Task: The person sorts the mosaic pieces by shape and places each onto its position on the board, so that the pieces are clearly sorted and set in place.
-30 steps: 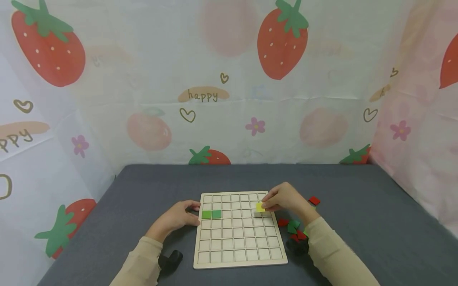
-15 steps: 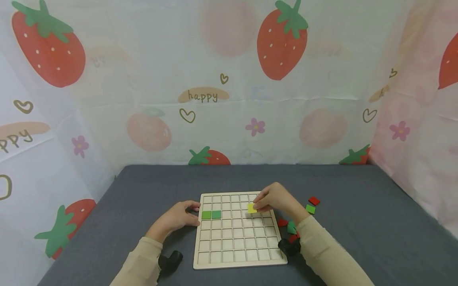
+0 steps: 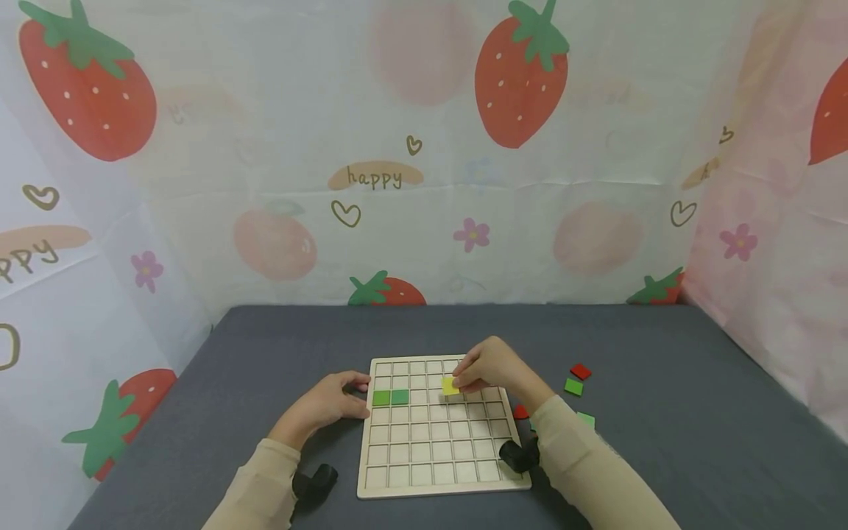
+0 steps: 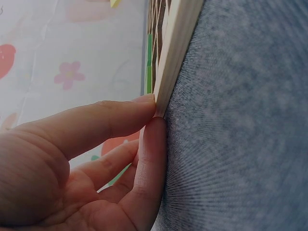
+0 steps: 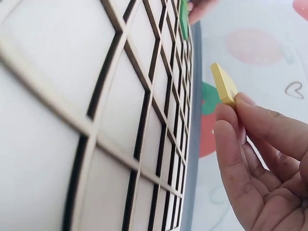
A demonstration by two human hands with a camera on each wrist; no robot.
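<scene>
Head view: soft, even light, probably from overhead; a faint shadow falls on the board below the yellow tile. Left wrist view: dimmer (greyish throughout), the backdrop out of focus. Right wrist view: brighter, grid lines bowed, nearest squares blurred, fingers fairly crisp.

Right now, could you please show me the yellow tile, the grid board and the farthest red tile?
Yellow tile (image 3: 450, 386): head view, on its flat face.
Grid board (image 3: 420, 432): head view, on a bare middle square.
Farthest red tile (image 3: 581, 372): head view, on its top face.
</scene>
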